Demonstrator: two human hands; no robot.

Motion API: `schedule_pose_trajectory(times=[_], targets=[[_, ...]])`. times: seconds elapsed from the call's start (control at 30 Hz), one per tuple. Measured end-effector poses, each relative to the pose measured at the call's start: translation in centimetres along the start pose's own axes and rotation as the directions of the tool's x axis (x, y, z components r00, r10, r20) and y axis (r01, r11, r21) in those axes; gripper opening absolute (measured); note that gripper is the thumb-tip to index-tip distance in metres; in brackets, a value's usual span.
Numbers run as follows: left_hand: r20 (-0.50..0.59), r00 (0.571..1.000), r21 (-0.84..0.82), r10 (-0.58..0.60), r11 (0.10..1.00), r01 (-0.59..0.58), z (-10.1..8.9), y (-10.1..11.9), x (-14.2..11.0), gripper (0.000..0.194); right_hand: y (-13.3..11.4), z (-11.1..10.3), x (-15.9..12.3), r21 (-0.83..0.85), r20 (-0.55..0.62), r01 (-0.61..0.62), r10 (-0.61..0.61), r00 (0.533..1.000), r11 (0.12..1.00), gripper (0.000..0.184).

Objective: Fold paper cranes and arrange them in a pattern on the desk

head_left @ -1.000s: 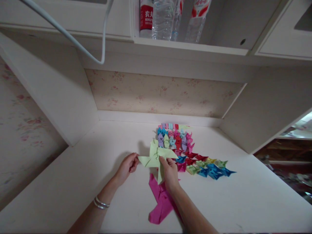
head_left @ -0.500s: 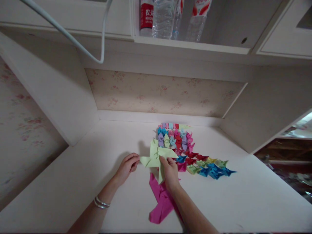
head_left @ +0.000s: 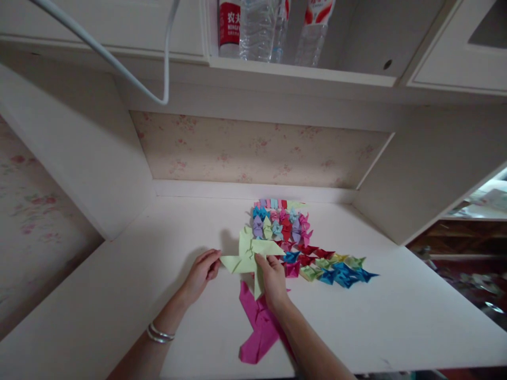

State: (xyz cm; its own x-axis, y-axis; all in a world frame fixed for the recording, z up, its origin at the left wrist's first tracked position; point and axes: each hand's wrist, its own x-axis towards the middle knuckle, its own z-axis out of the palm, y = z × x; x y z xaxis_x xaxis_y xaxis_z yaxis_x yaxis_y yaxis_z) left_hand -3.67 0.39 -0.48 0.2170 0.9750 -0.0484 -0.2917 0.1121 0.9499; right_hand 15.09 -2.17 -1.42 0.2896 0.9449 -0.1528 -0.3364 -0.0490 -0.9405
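Observation:
A pale green folded paper pinwheel (head_left: pixel 246 253) with four pointed arms is held up over the desk. My right hand (head_left: pixel 272 274) grips it near the centre and lower arm, thumb on top. At its left tip are the closed fingers of my left hand (head_left: pixel 205 268), pinching the end of that arm. Below lies a larger magenta folded paper pinwheel (head_left: pixel 259 330), partly covered by my right wrist and forearm.
Rows of small colourful origami pieces (head_left: pixel 285 228) sit behind the hands, and blue folded pieces (head_left: pixel 346 275) lie to the right on the white desk (head_left: pixel 190 221). Plastic bottles (head_left: pixel 257 31) stand on the shelf above. A white cable (head_left: pixel 166 68) hangs at upper left.
The view has shifted slightly, moving the scene a little left. Over the last second my left fingers have barely moved at the green pinwheel's tip; the right hand's grip looks the same.

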Motion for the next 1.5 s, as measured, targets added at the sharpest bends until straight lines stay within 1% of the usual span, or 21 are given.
schedule_pose_trajectory(times=[0.1,0.23,0.3,0.4,0.47,0.57,0.7,0.83,1.07,1.23,1.4,1.5], targets=[[-0.03,1.0,-0.003,-0.007,1.0,0.007,0.0,0.1,0.0,0.027,-0.1,0.0,-0.1,-0.069,0.033,0.02,-0.018,0.999,0.997,0.029],[-0.082,0.997,-0.013,-0.01,1.0,0.009,0.0,0.5,0.0,0.027,-0.2,0.1,-0.4,-0.073,0.189,0.009,0.005,0.982,0.997,0.025],[-0.13,0.992,-0.01,-0.011,1.0,0.01,-0.1,0.5,0.0,0.027,-0.1,0.2,-0.5,-0.121,0.259,-0.013,0.044,0.965,0.993,0.024],[-0.187,0.982,0.019,0.037,0.999,-0.034,-0.3,0.2,0.2,0.036,0.0,0.2,-0.6,-0.253,0.294,-0.027,0.103,0.95,0.967,0.027],[-0.18,0.981,0.046,0.079,0.996,-0.072,-0.4,0.0,0.3,0.039,0.1,0.2,-0.6,-0.297,0.309,-0.024,0.12,0.943,0.954,0.029],[-0.149,0.984,0.083,0.094,0.993,-0.082,-0.6,-0.5,0.5,0.04,0.1,0.2,-0.5,-0.284,0.348,-0.019,0.122,0.93,0.959,0.031],[-0.183,0.979,0.128,0.087,0.99,-0.064,-0.9,-0.9,0.8,0.034,0.1,0.3,-0.6,-0.268,0.368,-0.025,0.127,0.921,0.963,0.031],[-0.225,0.97,0.106,0.089,0.992,-0.067,-1.0,-1.1,0.9,0.034,0.1,0.3,-0.7,-0.244,0.395,-0.041,0.138,0.908,0.969,0.031],[-0.234,0.967,0.091,0.104,0.992,-0.084,-0.8,-1.1,0.8,0.034,-0.1,0.5,-0.8,-0.148,0.447,-0.066,0.126,0.886,0.987,0.022],[-0.246,0.962,0.084,0.116,0.992,-0.098,-0.8,-1.1,0.9,0.04,-0.2,0.6,-0.8,-0.163,0.441,-0.06,0.127,0.889,0.985,0.022],[-0.255,0.96,0.092,0.116,0.991,-0.095,-0.5,-0.7,0.8,0.034,0.3,0.5,-0.5,-0.152,0.469,-0.06,0.126,0.874,0.987,0.024],[-0.248,0.965,0.052,0.089,0.996,-0.078,-0.3,-0.3,0.7,0.032,0.6,0.5,-0.4,-0.145,0.477,-0.075,0.136,0.868,0.987,0.024]])
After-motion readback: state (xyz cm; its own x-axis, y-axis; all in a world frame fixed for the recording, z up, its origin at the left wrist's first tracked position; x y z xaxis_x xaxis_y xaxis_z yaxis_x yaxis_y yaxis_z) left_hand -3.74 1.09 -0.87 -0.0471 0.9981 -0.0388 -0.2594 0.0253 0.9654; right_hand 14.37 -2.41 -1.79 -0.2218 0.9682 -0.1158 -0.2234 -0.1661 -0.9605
